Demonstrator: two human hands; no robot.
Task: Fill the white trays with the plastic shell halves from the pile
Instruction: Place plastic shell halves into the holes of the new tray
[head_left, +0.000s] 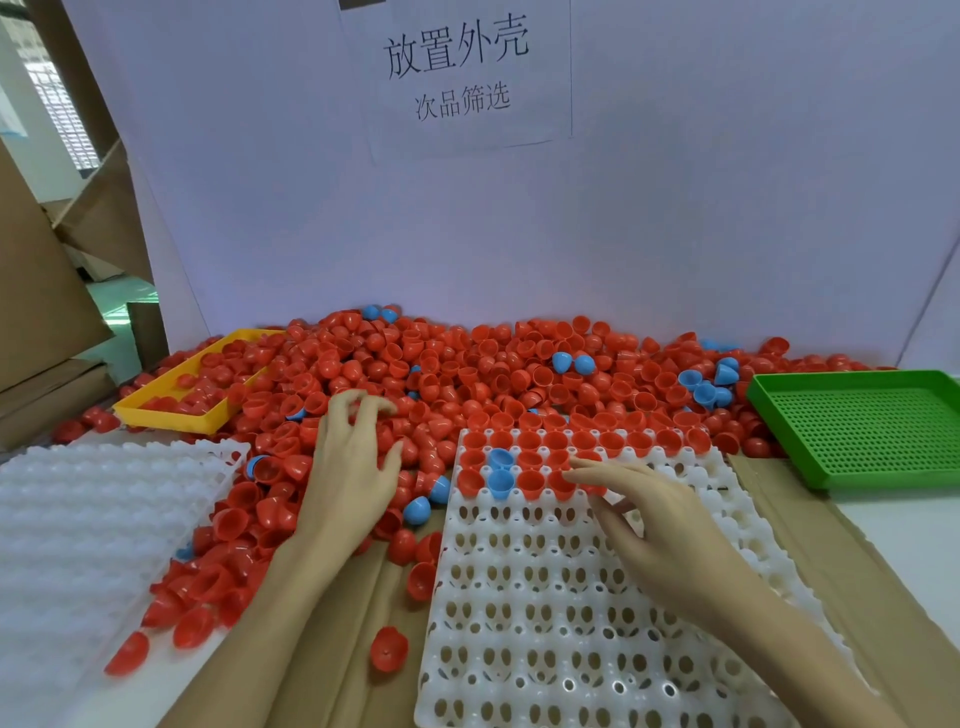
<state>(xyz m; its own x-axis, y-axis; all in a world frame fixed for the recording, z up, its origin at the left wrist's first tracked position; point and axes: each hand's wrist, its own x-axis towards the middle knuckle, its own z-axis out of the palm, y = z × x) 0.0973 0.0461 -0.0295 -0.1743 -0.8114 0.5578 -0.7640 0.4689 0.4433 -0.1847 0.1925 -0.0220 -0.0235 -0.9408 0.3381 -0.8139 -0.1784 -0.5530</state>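
Left hand fingers curled into shell pile left of white tray, right hand fingers relaxed over tray's third row, grip contents indeterminate

Your pile: mostly red shells, few blue. White tray w/ holes. Yellow tray left; green perforated tray right. Brown cardboard beneath.

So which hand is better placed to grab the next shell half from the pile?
Left. The left hand already rests on the pile of red shell halves, fingers curled among them. The right hand is over the white tray, at its filled rows.
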